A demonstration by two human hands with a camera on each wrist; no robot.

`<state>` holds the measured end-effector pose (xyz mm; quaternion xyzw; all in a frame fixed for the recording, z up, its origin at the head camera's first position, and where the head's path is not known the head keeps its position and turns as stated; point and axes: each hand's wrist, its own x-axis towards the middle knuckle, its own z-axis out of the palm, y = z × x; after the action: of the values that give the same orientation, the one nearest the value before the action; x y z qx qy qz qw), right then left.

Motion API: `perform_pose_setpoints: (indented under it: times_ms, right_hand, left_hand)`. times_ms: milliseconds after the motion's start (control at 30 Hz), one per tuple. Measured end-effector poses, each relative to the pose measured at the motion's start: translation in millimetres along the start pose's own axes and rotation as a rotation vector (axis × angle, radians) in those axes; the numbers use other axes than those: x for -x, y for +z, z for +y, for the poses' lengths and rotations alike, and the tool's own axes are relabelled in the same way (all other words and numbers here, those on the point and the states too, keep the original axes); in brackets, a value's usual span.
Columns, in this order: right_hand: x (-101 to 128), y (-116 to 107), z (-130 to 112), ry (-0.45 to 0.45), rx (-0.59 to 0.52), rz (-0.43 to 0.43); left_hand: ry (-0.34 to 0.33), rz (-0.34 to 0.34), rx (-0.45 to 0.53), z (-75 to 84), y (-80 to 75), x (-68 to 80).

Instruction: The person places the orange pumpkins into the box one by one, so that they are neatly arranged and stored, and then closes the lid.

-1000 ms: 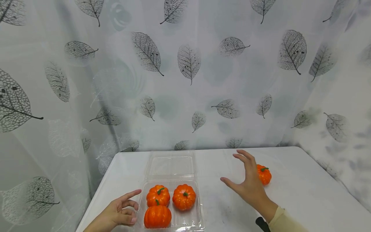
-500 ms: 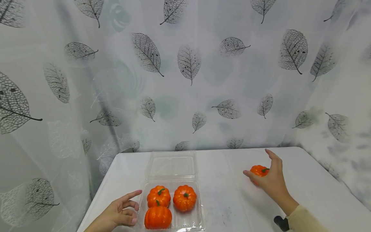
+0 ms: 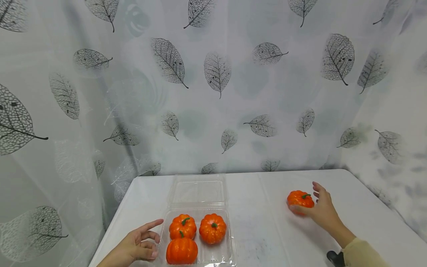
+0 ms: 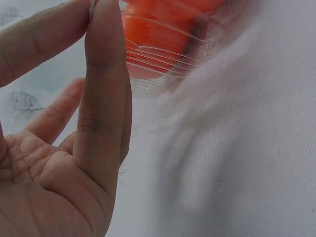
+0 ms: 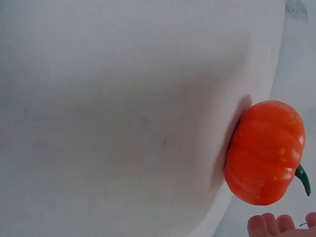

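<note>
From the head view, the right hand (image 3: 321,212) lay on the white bench (image 3: 267,237) with its thumb and fingers curled partly around a lone pumpkin (image 3: 299,198), touching its near and right sides; the pumpkin sat on the bench, well apart from the tray (image 3: 230,249). The left hand (image 3: 137,246) rested at the tray's left edge, forefinger pointing out straight, the other fingers curled loosely and holding nothing. The clear tray held three pumpkins (image 3: 196,237), with its front right space bare and its lid (image 3: 197,191) lying open behind it. A leaf-print curtain (image 3: 217,70) hung behind the bench. In the left wrist view, the left hand (image 4: 64,148) showed straight fingers, one fingertip touching the tray (image 4: 163,59), orange showing through the ribbed plastic. In the right wrist view, the pumpkin (image 5: 265,152) stood on the bench (image 5: 123,118) with its green stem (image 5: 302,178) showing, and fingertips (image 5: 276,224) were just beside it; contact could not be told there.
</note>
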<state>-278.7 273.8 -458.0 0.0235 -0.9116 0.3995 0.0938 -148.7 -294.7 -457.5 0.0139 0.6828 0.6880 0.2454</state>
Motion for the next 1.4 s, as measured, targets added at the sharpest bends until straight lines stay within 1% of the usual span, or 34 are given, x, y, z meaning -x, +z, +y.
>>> perform_pose_setpoints:
  times_ms: [133, 300, 433, 533, 867, 1033, 1233, 1400]
  right_hand:
    - [0.3, -1.5, 3.3, 0.028, 0.0, -0.043]
    - [-0.3, -2.5, 7.2, 0.098, 0.012, -0.101]
    - [0.0, -3.1, 10.8, 0.137, 0.025, -0.128]
    - [1.1, -2.8, 13.2, 0.15, 0.033, -0.138]
    - [2.6, -0.1, 16.4, 0.195, 0.033, -0.137]
    - [3.2, 0.8, 18.2, 0.185, 0.042, -0.142]
    - [1.3, 2.1, 20.9, 0.164, 0.033, -0.142]
    - [1.2, 3.6, 22.7, 0.173, 0.019, -0.135]
  left_hand:
    - [0.019, -0.02, 0.013, -0.8, -1.6, -0.8]
    - [0.048, -0.054, 0.033, -2.0, -3.4, -2.4]
    - [0.047, -0.055, 0.043, -2.8, -3.5, -2.7]
    - [0.041, -0.048, 0.042, -2.6, -3.1, -2.5]
    - [0.043, -0.054, 0.036, -0.8, -2.0, -2.1]
    - [0.056, -0.067, 0.03, -1.3, -2.0, -2.2]
    - [0.05, -0.057, 0.034, -1.4, -2.3, -1.9]
    - [0.07, -0.078, 0.023, -2.6, -3.7, -1.7]
